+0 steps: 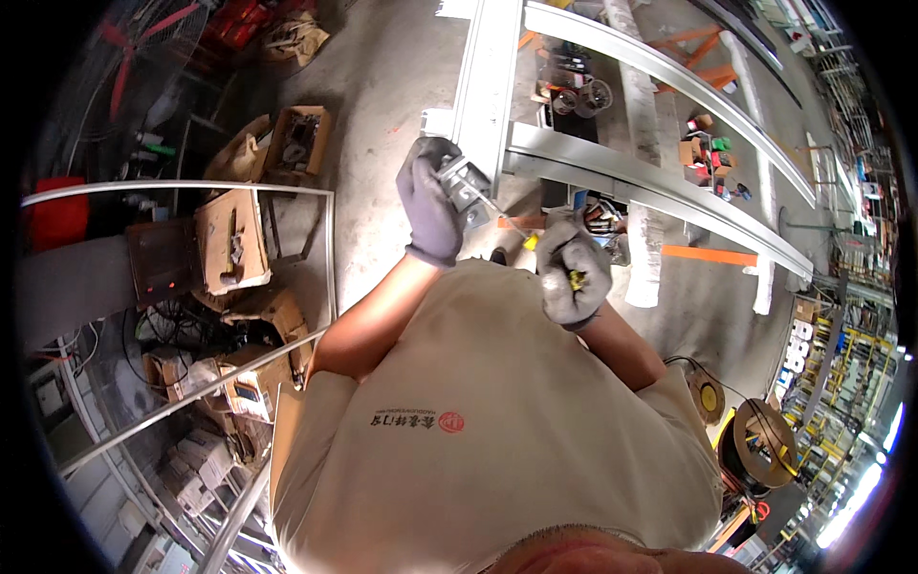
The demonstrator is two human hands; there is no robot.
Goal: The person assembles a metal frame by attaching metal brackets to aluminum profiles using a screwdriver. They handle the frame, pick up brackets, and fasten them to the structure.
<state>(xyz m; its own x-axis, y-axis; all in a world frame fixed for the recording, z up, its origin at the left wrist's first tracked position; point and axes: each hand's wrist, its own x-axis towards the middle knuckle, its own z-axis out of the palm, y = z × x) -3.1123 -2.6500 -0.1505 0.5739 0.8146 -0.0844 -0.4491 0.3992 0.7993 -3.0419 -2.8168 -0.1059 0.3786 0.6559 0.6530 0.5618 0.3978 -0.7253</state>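
My left hand, in a grey glove, is closed around a small grey metal bracket just off the near end of a white aluminium profile. In my right hand, also gloved, is a screwdriver whose yellow handle shows partly between the fingers. Its thin shaft slants up and left to the bracket. Whether the tip sits in a screw cannot be made out.
Long white profiles form a frame on orange-legged supports ahead and right. Cardboard boxes and a hammer on a board lie left, behind a metal rail. A cable reel stands at lower right.
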